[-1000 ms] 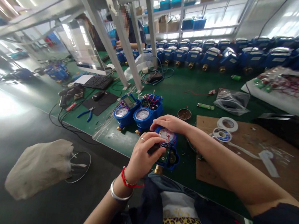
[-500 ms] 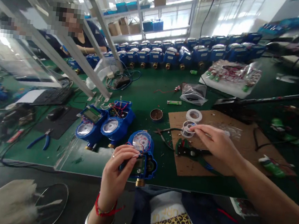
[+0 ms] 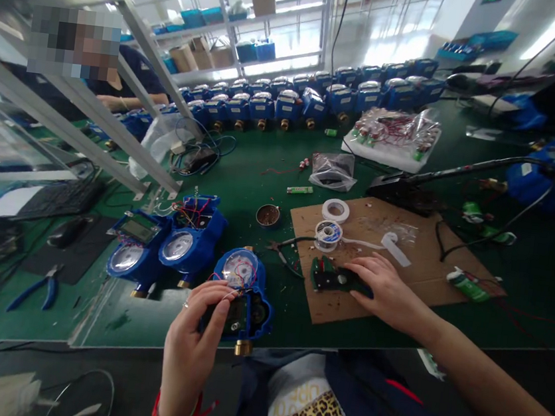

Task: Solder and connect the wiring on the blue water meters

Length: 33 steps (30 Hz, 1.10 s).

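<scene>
My left hand [image 3: 197, 329] is closed in a pinch on thin wires [image 3: 232, 292] rising from a blue water meter [image 3: 240, 267], which lies at the bench's front edge with its lower housing uncovered. The palm hides part of that housing. My right hand [image 3: 388, 293] is over the handles of a green and black wire stripper [image 3: 332, 278] lying on cardboard. Its thumb and fingers are apart on either side of the handles; whether they touch cannot be made out. A solder spool [image 3: 328, 235] and a white tape roll [image 3: 336, 210] are just beyond.
Two more opened meters [image 3: 185, 247] stand left, near blue-handled pliers [image 3: 37, 291]. Black-handled cutters [image 3: 285, 252] and a small round tin [image 3: 268, 215] are mid-bench. Rows of meters [image 3: 261, 107] line the back, where a person sits left. Batteries on foam [image 3: 388, 154] lie back right.
My right hand has left the solder spool and come down toward me to the wire stripper. My left hand keeps its pinch on the wires. The view has turned to the right.
</scene>
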Available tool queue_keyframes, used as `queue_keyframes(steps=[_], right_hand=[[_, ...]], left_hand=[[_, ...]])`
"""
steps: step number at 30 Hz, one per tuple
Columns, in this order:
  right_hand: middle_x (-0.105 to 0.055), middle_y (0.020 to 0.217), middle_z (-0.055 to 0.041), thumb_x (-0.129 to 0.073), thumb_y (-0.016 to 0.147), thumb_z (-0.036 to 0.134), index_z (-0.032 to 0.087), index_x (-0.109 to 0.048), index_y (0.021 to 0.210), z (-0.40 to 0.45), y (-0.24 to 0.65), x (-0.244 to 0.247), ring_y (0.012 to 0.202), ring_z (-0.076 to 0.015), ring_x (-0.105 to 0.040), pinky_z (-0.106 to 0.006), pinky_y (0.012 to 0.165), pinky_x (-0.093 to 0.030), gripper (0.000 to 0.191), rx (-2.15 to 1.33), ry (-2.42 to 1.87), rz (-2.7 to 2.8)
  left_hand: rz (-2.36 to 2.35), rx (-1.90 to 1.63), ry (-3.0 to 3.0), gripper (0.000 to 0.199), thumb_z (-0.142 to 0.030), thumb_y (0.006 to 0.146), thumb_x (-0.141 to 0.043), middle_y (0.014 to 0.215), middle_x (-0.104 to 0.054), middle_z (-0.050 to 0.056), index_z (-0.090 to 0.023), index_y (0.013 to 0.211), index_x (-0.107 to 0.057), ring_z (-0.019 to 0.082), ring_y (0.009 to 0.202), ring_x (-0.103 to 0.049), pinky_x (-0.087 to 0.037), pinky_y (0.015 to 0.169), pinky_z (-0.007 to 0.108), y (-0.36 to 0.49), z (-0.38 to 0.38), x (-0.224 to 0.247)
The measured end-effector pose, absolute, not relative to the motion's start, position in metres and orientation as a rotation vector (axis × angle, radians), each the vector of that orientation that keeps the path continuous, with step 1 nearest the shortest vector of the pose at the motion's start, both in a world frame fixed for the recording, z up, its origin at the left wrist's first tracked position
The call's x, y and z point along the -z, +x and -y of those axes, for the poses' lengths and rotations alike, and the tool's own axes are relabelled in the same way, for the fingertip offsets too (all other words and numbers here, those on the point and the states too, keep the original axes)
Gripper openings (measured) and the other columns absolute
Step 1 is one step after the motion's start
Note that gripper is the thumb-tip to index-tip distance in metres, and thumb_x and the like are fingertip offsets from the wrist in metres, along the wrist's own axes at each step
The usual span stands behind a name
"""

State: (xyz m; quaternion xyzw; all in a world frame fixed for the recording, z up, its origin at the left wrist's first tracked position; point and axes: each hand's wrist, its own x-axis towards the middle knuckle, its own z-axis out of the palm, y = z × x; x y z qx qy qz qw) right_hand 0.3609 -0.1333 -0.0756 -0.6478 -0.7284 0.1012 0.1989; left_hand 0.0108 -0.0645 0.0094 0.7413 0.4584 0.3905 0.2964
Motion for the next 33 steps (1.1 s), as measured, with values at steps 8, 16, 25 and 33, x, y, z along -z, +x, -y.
queue_keyframes(steps=[8, 16, 25, 33], right_hand=[[-0.061, 0.129, -0.0100, -0.055, 0.081, 0.028, 0.021, -0.061, 0.123, 0.148, 0.427, 0.077, 0.122, -0.0287, -0.055, -0.056, 0.113, -0.028, 0.042, -0.082, -2.002, 1.914], [-0.059, 0.132, -0.0084, -0.047, 0.091, 0.025, 0.022, -0.061, 0.122, 0.132, 0.360, 0.044, 0.123, -0.0239, -0.055, -0.045, 0.110, -0.042, 0.034, -0.201, -1.704, 1.763], [-0.067, 0.120, -0.0057, -0.043, 0.094, 0.023, 0.024, -0.067, 0.112, 0.118, 0.337, 0.028, 0.113, -0.0193, -0.063, -0.037, 0.101, -0.051, 0.031, -0.435, -1.532, 1.868], [-0.070, 0.115, -0.0049, -0.045, 0.093, 0.026, 0.021, -0.069, 0.109, 0.092, 0.383, 0.003, 0.109, -0.0206, -0.064, -0.038, 0.101, -0.048, 0.030, -0.227, -1.668, 1.796]], left_hand=[[-1.273, -1.066, 1.940, 0.011, -0.026, 0.092, -0.056, 0.102, -0.068, 0.003, -0.021, 0.092, -0.066, 0.020, 0.109, -0.060, -0.044, 0.100, 0.035, 0.013, 0.068, -0.008], [-1.339, -1.087, 1.879, 0.009, -0.027, 0.090, -0.057, 0.105, -0.067, 0.005, -0.020, 0.092, -0.064, 0.022, 0.113, -0.059, -0.046, 0.098, 0.036, 0.011, 0.073, -0.009], [-1.282, -1.190, 2.126, 0.003, -0.022, 0.086, -0.063, 0.105, -0.065, 0.003, -0.021, 0.087, -0.066, 0.020, 0.099, -0.060, -0.044, 0.092, 0.036, 0.008, 0.071, -0.009], [-1.228, -1.171, 2.125, 0.006, -0.019, 0.087, -0.063, 0.099, -0.064, 0.003, -0.022, 0.091, -0.066, 0.019, 0.095, -0.059, -0.045, 0.088, 0.034, 0.007, 0.069, -0.001]])
